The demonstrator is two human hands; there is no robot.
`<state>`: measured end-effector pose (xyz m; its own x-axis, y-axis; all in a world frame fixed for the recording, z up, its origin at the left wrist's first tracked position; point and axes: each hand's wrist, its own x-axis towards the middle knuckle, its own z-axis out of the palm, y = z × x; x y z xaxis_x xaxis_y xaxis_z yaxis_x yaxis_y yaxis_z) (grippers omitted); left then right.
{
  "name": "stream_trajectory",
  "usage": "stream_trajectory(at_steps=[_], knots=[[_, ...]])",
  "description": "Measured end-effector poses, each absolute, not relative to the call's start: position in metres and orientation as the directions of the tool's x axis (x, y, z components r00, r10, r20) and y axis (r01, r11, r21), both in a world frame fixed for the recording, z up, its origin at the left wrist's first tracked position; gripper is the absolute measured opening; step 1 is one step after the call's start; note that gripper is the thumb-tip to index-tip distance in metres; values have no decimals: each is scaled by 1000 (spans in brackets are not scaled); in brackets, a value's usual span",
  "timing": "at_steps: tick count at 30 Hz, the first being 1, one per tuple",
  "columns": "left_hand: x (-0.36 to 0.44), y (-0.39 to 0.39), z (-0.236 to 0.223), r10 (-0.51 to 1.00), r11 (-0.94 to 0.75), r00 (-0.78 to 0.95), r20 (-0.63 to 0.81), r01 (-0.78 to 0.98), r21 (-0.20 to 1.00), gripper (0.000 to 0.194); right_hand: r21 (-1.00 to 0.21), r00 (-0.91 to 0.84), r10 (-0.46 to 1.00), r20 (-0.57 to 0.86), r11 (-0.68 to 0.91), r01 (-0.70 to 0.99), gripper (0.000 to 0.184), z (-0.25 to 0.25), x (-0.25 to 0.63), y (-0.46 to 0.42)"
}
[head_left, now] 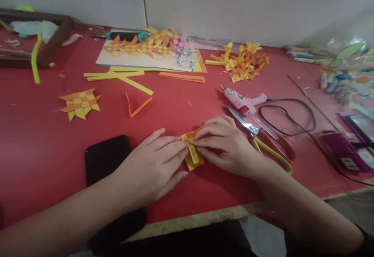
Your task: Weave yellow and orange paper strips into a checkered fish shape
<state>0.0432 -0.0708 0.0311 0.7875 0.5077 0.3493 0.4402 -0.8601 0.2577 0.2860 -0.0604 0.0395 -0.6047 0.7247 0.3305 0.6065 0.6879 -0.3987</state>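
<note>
A small woven piece of yellow and orange paper strips (192, 152) lies on the red table (43, 144) near the front edge. My left hand (152, 167) rests flat beside it, fingers stretched out and pressing on its left side. My right hand (224, 148) has its fingers curled and pinched on the weave's top right strips. The weave's right part is hidden under those fingers.
A black phone (106, 157) lies under my left forearm. Scissors with yellow handles (260, 138) and a pink glue gun (245, 101) with its black cord lie right of my right hand. Finished woven pieces (80, 103), loose strips (128, 76) and scraps (242, 62) lie further back.
</note>
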Motion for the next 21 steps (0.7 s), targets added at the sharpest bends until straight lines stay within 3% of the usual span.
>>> stream_trajectory(at_steps=[12,21], knots=[[44,-71,33,514,-857,788,339,460,231,30,-515,-578,782,233,604,609,12,45,284,-63],[45,-72,32,527,-850,776,348,469,241,29,-492,-514,825,235,557,669,12,36,277,-64]])
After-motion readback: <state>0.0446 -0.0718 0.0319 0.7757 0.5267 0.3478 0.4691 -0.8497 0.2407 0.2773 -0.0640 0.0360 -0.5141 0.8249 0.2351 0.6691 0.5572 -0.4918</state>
